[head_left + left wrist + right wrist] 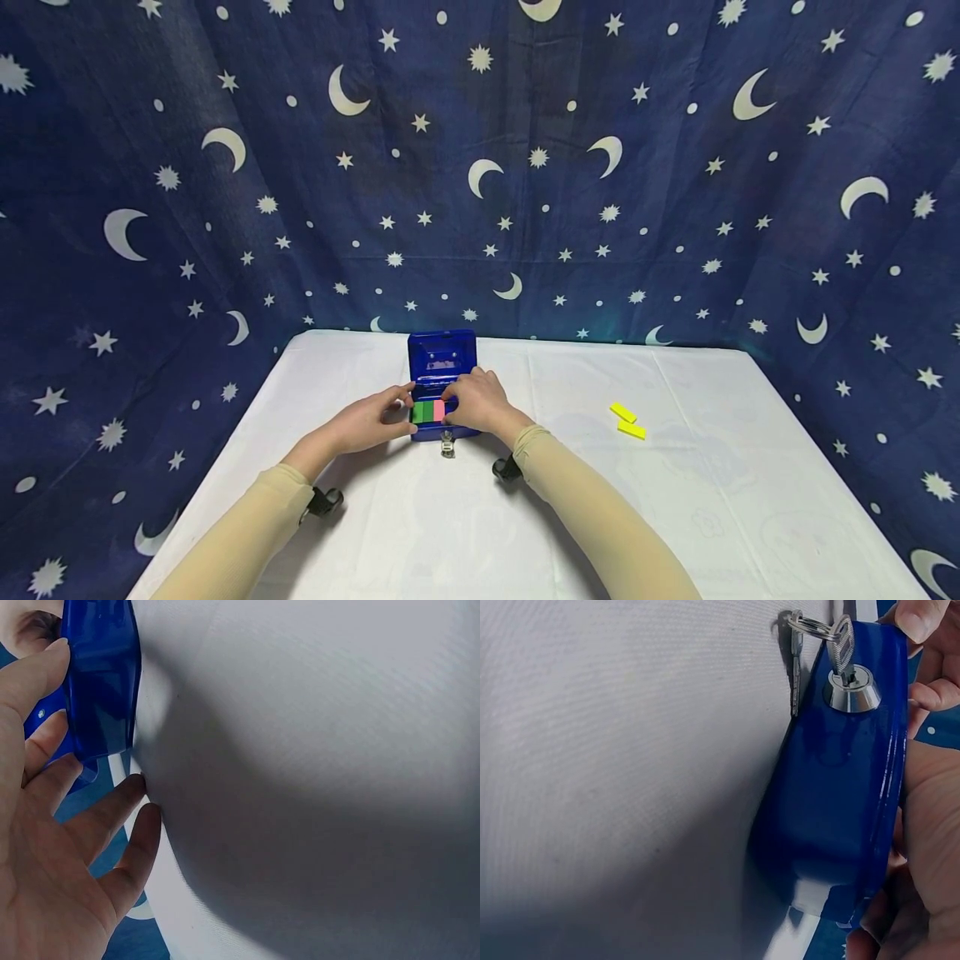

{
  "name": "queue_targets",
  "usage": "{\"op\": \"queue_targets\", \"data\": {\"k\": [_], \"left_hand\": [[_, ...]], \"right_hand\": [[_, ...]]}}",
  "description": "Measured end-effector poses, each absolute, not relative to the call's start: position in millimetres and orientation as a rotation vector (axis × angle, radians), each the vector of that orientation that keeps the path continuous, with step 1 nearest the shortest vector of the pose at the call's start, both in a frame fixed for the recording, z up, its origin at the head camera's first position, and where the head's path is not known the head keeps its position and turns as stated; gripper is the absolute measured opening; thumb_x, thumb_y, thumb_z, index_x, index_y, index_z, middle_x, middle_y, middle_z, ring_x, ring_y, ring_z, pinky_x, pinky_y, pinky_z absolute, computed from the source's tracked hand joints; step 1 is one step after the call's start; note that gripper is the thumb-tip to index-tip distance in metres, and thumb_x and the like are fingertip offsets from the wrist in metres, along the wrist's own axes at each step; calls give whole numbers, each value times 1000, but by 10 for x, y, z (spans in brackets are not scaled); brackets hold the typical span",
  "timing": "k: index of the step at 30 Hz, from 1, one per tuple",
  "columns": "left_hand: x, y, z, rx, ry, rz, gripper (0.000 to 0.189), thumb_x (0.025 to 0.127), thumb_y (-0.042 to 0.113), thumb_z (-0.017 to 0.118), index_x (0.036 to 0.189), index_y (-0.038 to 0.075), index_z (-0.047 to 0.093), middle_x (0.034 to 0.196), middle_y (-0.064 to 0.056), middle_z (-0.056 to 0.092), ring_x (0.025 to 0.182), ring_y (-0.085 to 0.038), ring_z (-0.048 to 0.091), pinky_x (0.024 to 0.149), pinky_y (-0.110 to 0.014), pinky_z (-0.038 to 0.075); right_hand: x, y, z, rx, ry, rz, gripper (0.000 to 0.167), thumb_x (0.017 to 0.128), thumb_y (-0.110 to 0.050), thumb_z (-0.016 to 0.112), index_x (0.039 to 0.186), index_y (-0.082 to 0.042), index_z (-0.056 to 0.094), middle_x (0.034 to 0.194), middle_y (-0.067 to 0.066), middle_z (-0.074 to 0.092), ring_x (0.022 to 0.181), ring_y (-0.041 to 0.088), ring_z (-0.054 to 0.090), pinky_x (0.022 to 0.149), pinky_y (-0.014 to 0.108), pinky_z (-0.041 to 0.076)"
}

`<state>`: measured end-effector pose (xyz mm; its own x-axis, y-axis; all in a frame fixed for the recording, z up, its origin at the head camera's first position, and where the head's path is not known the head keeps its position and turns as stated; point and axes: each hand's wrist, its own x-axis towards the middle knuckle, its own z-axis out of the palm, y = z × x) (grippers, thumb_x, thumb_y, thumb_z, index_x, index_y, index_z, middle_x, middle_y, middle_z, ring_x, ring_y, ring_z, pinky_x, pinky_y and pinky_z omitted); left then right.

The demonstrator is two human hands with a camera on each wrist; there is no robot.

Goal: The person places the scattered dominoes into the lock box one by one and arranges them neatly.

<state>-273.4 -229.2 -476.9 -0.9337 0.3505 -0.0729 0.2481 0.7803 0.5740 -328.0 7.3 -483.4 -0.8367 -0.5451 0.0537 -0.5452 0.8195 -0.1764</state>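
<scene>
A blue metal cash box (423, 433) stands on the table with its lid (442, 343) raised at the back. Inside, side by side, lie a light green block (417, 412), a darker green block (428, 411) and a pink block (439, 409). My left hand (369, 422) touches the box's left side with thumb and forefinger; its other fingers spread out past the box in the left wrist view. My right hand (480, 402) reaches over the right side, thumb and a finger at the pink block's ends. Its other fingertips are hidden.
A key (845, 649) sits in the lock (853, 694) on the box's front, and a second key (796, 671) hangs from its ring. Two yellow blocks (632, 430) lie on the white tablecloth (555, 500) to the right. A dark blue curtain (525, 208) hangs behind the table.
</scene>
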Motion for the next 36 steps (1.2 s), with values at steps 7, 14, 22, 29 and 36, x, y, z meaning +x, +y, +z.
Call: {"op": "queue_targets", "data": {"k": [7, 14, 22, 29, 36], "left_hand": [[-2736, -2291, -4775, 486, 2799, 863, 39, 93, 49, 70, 119, 23, 57, 161, 2, 38, 136, -30, 51, 108, -56, 41], [-2735, -2297, -4771, 492, 2812, 828, 38, 93, 47, 72, 118, 22, 57, 161, 1, 38, 135, -30, 53, 107, -56, 41], [-2734, -2292, -4779, 471, 2807, 839, 40, 92, 49, 72, 119, 23, 57, 161, 2, 38, 135, -30, 52, 108, -56, 41], [-2743, -2292, -4789, 472, 2813, 844, 40, 92, 50, 72, 117, 22, 57, 161, 1, 39, 135, -30, 52, 108, -55, 41], [-2760, -2285, -4803, 480, 2813, 847, 40, 92, 51, 71, 117, 23, 57, 161, 2, 38, 136, -28, 51, 108, -54, 40]], "right_hand": [[-3280, 104, -4837, 924, -2970, 359, 43, 83, -47, 81, 120, -26, 76, 117, -7, 72, 93, 14, 49, 83, 34, 39], [-3231, 164, -4809, 924, -2922, 438, 46, 86, -45, 78, 127, -27, 72, 97, -9, 69, 90, 15, 49, 79, 34, 39], [-3193, 351, -4758, 869, -2863, 634, 49, 86, -44, 79, 130, -27, 70, 74, -8, 50, 79, 16, 41, 70, 32, 32], [-3191, 565, -4695, 824, -2820, 723, 48, 85, -42, 80, 129, -26, 70, 74, -9, 51, 81, 16, 42, 73, 33, 33], [-3177, 810, -4664, 798, -2791, 766, 46, 86, -40, 80, 129, -24, 71, 74, -9, 51, 83, 17, 41, 76, 35, 34]]}}
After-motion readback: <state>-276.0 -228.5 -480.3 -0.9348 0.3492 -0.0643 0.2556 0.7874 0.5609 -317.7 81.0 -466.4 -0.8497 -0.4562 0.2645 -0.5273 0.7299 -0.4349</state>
